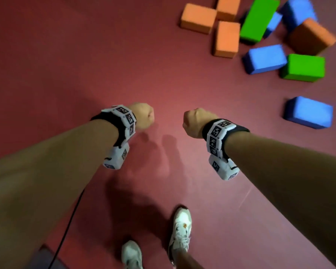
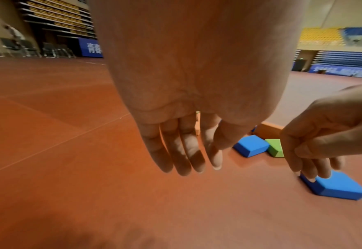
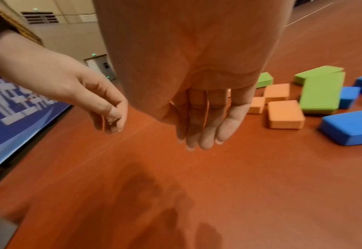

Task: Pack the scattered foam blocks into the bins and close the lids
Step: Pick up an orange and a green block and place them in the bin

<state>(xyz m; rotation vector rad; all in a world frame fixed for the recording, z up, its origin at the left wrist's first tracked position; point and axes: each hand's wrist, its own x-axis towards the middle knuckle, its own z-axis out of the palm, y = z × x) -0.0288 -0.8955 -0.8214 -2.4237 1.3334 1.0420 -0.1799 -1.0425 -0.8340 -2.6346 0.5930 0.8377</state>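
The big dark red floor point(image 1: 66, 55) is bare under both arms. The pile of foam blocks lies far off to the right and ahead: a long green foam block point(image 1: 258, 20) leans on other blocks, with flat orange foam blocks point(image 1: 198, 18) and blue foam blocks point(image 1: 265, 59) packed close around it. One blue foam block point(image 1: 308, 112) lies alone, nearest the right hand point(image 1: 197, 121).

No bin shows in any picture. So blocks could get picked up with no place to drop them, I think. The leaning green block may slide or tip if a block under it gets pulled out. The blocks are big and squashy, so one hand may lose its hold.

Both hands hang empty. The right hand has loose, nearly straight fingers point(image 3: 205, 121) and holds nothing. The left hand point(image 1: 142, 116) is the same, with fingers point(image 2: 180, 151) hanging down, holding nothing.

A black cable point(image 1: 70, 220) trails by the white shoes point(image 1: 179, 230). A foot could catch it. A grey edge point(image 1: 45, 257) sits in the bottom left corner; I cannot tell what it is.
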